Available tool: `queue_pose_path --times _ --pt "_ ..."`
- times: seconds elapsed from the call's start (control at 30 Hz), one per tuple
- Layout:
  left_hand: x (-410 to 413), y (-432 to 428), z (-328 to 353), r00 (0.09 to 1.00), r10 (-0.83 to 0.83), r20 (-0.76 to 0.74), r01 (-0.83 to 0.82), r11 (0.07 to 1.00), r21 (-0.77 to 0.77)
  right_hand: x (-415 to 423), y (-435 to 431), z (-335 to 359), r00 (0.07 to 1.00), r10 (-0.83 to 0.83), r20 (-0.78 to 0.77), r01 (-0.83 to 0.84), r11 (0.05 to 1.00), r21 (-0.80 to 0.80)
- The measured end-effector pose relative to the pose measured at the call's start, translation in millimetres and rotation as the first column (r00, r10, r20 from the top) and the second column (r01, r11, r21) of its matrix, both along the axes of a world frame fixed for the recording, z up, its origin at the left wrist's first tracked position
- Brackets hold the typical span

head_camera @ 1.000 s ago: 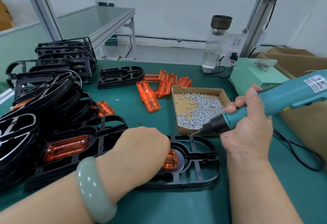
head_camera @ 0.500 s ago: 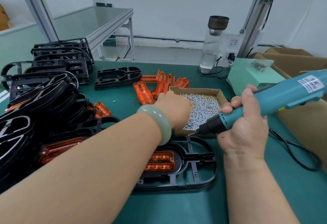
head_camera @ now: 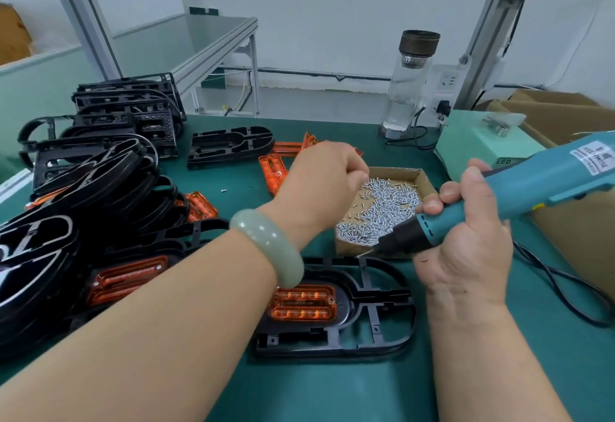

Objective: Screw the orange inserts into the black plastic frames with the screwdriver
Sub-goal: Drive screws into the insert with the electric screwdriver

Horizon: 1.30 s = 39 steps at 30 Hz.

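Observation:
A black plastic frame [head_camera: 376,325] lies in front of me with an orange insert [head_camera: 303,303] seated in its left part. My left hand [head_camera: 319,185] hovers at the left edge of the cardboard box [head_camera: 424,179] of small silver screws [head_camera: 382,208]. Its fingertips are pinched together as on a screw, and what they hold is hidden. My right hand [head_camera: 466,248] grips the teal electric screwdriver [head_camera: 532,185], whose bit points down-left at the box's near edge, just above the frame.
Stacked black frames [head_camera: 100,188] fill the left, one carrying an orange insert [head_camera: 126,276]. Loose orange inserts [head_camera: 273,172] and another frame [head_camera: 229,145] lie behind my left hand. A glass bottle [head_camera: 409,82], a green unit [head_camera: 479,142], brown cartons [head_camera: 565,115] and the tool's cable [head_camera: 565,288] stand right.
My left hand left the frame in front, reached into the screw box, and now lifts back toward the box's left edge with fingers pinched. The screwdriver has barely moved.

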<state>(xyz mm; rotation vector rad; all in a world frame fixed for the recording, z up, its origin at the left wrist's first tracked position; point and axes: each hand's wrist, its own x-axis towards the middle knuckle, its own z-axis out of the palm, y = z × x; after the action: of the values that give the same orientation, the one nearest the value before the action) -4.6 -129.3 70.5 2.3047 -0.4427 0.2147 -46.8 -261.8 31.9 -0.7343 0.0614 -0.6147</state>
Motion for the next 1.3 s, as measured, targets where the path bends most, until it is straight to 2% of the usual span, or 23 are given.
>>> queue_pose_path --times 0.07,0.1,0.23,0.37,0.43,0.53,0.7,0.87,1.1,1.3 --pt "-6.8 8.8 0.2 1.000 0.018 -0.022 -0.022 0.980 -0.198 -0.5 0.0 -0.3 1.000 0.001 -0.001 -0.001 1.000 0.004" --pt "-8.0 12.2 -1.0 0.999 0.043 -0.019 -0.046 0.973 -0.227 -0.5 0.4 -0.4 1.000 -0.002 -0.004 0.002 1.000 0.003" --pt "-1.5 12.9 -0.4 0.990 0.138 0.015 -0.134 0.977 -0.168 -0.5 1.0 -0.8 1.000 -0.008 -0.015 0.008 1.000 0.004" --pt "8.5 -3.8 11.8 0.998 0.066 0.018 -0.064 0.993 -0.104 0.3 3.3 -0.1 1.000 -0.006 -0.007 0.006 1.000 -0.014" --pt "11.1 -10.6 14.9 0.999 0.029 -0.017 -0.031 0.988 -0.149 0.2 4.8 0.0 1.000 -0.012 -0.015 0.012 0.999 -0.031" --pt "5.7 -8.6 15.3 0.995 0.010 -0.099 -0.044 0.937 -0.347 0.4 6.6 0.2 1.000 -0.006 -0.019 0.005 0.999 -0.032" --pt "-24.3 18.3 3.6 0.980 0.051 -0.194 -0.154 0.813 -0.561 -2.8 4.8 1.7 0.999 0.041 -0.013 -0.040 0.998 0.045" --pt "-73.3 36.2 -20.2 0.974 0.025 -0.224 -0.156 0.792 -0.590 -5.9 4.1 3.2 0.998 0.068 0.005 -0.069 0.988 0.137" --pt "-87.5 32.2 -39.2 0.950 0.042 -0.310 -0.256 0.672 -0.695 -10.3 7.2 4.4 0.992 0.121 0.038 -0.127 0.963 0.237" --pt "-87.3 31.4 -40.0 0.898 -0.095 -0.429 -0.302 0.576 -0.760 -10.9 10.5 5.2 0.988 0.135 0.070 -0.149 0.951 0.271"
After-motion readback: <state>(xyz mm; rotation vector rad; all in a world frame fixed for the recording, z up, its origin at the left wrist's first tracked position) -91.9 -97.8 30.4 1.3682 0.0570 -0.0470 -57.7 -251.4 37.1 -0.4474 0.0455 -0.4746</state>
